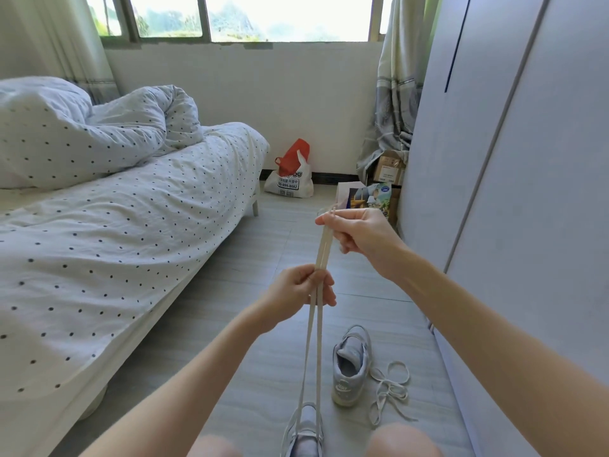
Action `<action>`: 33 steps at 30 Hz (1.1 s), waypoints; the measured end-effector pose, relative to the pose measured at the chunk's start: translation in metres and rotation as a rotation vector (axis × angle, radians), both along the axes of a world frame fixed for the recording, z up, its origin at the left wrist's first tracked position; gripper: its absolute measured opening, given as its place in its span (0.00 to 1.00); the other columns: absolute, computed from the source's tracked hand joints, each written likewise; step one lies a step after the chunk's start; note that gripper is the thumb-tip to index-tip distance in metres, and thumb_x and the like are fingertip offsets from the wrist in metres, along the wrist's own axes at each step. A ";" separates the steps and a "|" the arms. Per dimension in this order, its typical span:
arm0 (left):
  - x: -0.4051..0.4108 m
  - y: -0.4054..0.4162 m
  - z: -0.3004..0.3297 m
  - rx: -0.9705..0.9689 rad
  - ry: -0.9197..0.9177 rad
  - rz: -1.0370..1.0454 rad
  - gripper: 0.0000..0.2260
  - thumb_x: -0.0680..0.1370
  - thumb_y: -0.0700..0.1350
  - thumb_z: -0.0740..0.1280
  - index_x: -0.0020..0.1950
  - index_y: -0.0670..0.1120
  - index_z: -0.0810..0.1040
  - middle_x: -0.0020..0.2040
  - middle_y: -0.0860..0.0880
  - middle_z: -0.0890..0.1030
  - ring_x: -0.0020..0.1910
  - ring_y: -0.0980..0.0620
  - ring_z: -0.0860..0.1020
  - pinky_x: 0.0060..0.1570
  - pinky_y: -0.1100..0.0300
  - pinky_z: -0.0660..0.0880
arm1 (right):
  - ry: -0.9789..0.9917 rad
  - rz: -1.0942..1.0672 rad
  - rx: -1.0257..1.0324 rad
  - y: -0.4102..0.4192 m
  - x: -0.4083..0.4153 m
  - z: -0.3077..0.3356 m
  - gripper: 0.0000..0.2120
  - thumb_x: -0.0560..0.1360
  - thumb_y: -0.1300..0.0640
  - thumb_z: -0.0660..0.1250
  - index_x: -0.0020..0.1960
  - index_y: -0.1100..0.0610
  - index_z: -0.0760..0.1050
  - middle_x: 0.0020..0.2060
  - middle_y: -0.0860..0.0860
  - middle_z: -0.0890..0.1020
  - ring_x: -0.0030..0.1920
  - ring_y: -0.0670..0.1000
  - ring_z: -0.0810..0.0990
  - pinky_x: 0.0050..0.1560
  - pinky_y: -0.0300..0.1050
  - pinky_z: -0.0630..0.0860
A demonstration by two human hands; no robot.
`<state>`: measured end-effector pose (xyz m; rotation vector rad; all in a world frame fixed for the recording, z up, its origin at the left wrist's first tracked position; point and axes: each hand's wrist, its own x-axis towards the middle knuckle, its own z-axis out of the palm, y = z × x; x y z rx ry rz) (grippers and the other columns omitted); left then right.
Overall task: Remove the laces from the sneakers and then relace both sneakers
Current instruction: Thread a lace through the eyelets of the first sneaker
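Right hand (357, 234), centre right of frame, pinches both tips of a lace (321, 245) in its fingers. Left hand (301, 291), just below, grips the two strands together. The strands run down to a sneaker (304, 437) at bottom centre. A second sneaker (351, 367) stands on the floor (250, 324) at lower right, a loose lace (390, 390) beside it.

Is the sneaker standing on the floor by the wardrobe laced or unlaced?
Unlaced: the sneaker shows no lace across its open front, and a loose lace lies on the floor beside it.
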<state>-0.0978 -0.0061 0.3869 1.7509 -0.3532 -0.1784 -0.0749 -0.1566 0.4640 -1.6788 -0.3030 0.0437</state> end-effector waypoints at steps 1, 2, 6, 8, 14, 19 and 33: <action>0.002 0.002 0.003 -0.003 0.002 0.014 0.11 0.82 0.40 0.56 0.45 0.41 0.76 0.38 0.44 0.82 0.41 0.47 0.82 0.48 0.55 0.80 | -0.024 -0.014 -0.012 0.000 0.002 0.002 0.07 0.77 0.59 0.66 0.46 0.59 0.82 0.23 0.46 0.72 0.26 0.43 0.67 0.29 0.36 0.69; 0.005 0.004 0.007 -0.003 0.003 0.034 0.11 0.82 0.39 0.56 0.45 0.40 0.76 0.38 0.43 0.81 0.41 0.47 0.83 0.47 0.55 0.80 | -0.043 -0.026 -0.019 0.000 0.004 0.002 0.06 0.76 0.58 0.66 0.46 0.58 0.82 0.23 0.45 0.73 0.27 0.43 0.67 0.30 0.36 0.68; 0.021 0.017 0.021 -0.024 0.035 0.149 0.11 0.82 0.40 0.57 0.45 0.39 0.76 0.40 0.41 0.82 0.41 0.45 0.83 0.46 0.52 0.81 | 0.027 -0.052 -0.023 -0.003 0.016 -0.015 0.08 0.78 0.59 0.63 0.53 0.60 0.79 0.37 0.52 0.78 0.37 0.47 0.75 0.39 0.37 0.75; 0.029 0.021 0.025 -0.024 0.039 0.173 0.11 0.82 0.41 0.57 0.46 0.39 0.76 0.41 0.40 0.82 0.42 0.44 0.83 0.46 0.51 0.81 | 0.134 -0.015 -0.084 -0.005 0.020 -0.038 0.12 0.79 0.59 0.62 0.60 0.62 0.75 0.44 0.54 0.79 0.44 0.49 0.78 0.44 0.39 0.78; 0.052 0.023 0.019 -0.196 0.032 0.196 0.11 0.82 0.42 0.56 0.46 0.39 0.75 0.39 0.43 0.84 0.43 0.43 0.83 0.45 0.50 0.81 | 0.368 0.319 -0.310 0.003 0.019 -0.129 0.27 0.77 0.51 0.65 0.73 0.56 0.63 0.67 0.52 0.72 0.65 0.48 0.71 0.66 0.44 0.67; 0.064 0.032 -0.015 -0.400 0.153 0.273 0.12 0.82 0.42 0.55 0.46 0.38 0.74 0.36 0.44 0.83 0.39 0.43 0.83 0.40 0.53 0.81 | 0.401 0.385 -0.351 0.027 0.020 -0.188 0.16 0.77 0.49 0.65 0.61 0.56 0.76 0.57 0.49 0.80 0.58 0.48 0.76 0.56 0.39 0.72; 0.026 0.099 -0.273 0.546 1.001 0.126 0.15 0.81 0.51 0.59 0.54 0.39 0.75 0.41 0.46 0.77 0.32 0.51 0.78 0.35 0.57 0.80 | 0.567 0.297 -0.564 0.005 0.052 -0.355 0.07 0.76 0.58 0.66 0.39 0.54 0.78 0.27 0.47 0.77 0.31 0.45 0.73 0.41 0.44 0.69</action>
